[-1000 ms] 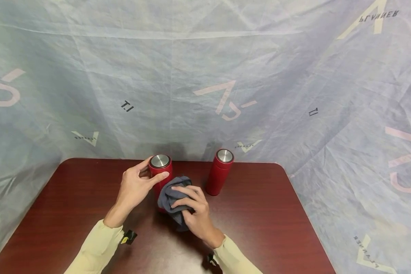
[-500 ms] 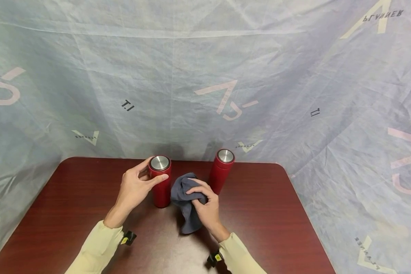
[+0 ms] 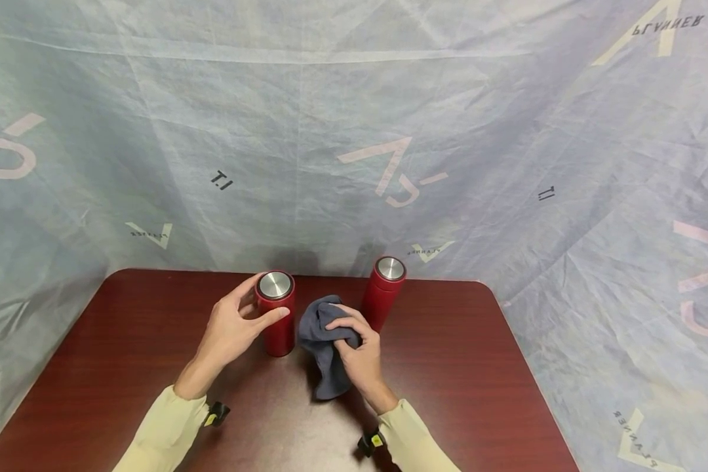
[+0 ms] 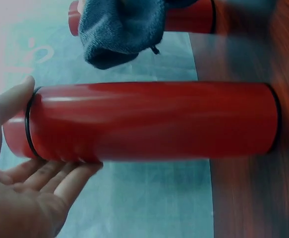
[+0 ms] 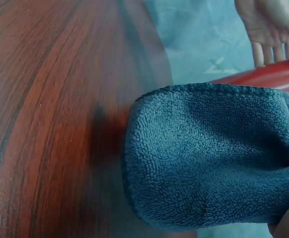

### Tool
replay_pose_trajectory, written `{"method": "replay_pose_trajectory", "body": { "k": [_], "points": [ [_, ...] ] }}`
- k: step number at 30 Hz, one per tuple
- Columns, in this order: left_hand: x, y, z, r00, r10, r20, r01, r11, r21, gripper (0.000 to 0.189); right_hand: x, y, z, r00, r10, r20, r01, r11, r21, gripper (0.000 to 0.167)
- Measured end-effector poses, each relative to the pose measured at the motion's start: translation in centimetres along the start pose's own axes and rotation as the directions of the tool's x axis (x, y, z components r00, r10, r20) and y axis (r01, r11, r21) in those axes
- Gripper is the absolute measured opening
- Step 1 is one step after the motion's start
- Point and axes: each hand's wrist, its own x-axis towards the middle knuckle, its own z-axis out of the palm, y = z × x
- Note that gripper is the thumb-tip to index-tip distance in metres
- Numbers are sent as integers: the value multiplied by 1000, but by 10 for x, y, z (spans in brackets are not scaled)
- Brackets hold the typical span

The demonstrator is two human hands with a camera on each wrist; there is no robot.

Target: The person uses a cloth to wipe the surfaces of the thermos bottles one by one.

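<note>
My left hand (image 3: 227,331) holds a red thermos flask (image 3: 279,331) near its top, thumb on one side and fingers on the other. The flask has a silver lid top and stands roughly upright; its whole side shows in the left wrist view (image 4: 154,121). To its right, my right hand (image 3: 362,357) grips a bunched grey-blue cloth (image 3: 324,341), one end of which hangs down. The cloth is apart from the held flask. A folded, hemmed part of the cloth (image 5: 208,153) fills much of the right wrist view.
A second red thermos flask (image 3: 382,295) stands upright behind the right hand, its lower part partly covered by that hand. Both flasks are on a dark red wooden table (image 3: 448,380). Grey printed fabric (image 3: 295,131) hangs behind and at both sides.
The right hand has drawn the cloth off the front of the left flask and moved it right, uncovering the flask's lower body. The left hand keeps its hold, with the flask's top shifting slightly.
</note>
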Motion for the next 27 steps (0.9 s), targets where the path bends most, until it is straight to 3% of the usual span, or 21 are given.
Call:
{"method": "replay_pose_trajectory", "body": {
  "k": [5, 12, 19, 27],
  "points": [
    [-2, -12, -4, 998, 24, 56, -25, 999, 33, 96, -1, -4, 0, 1000, -9, -1, 9, 1000, -3, 36],
    [-6, -35, -1, 998, -10, 66, 7, 999, 44, 99, -2, -9, -5, 1000, -3, 10, 4, 1000, -20, 38],
    [-9, -42, 7, 999, -21, 36, 17, 992, 124, 91, -4, -10, -5, 1000, -14, 16, 14, 1000, -27, 36],
    [-6, -46, 14, 1000, 9, 8, -9, 1000, 26, 76, -2, -10, -5, 1000, -9, 17, 10, 1000, -24, 34]
  ]
}}
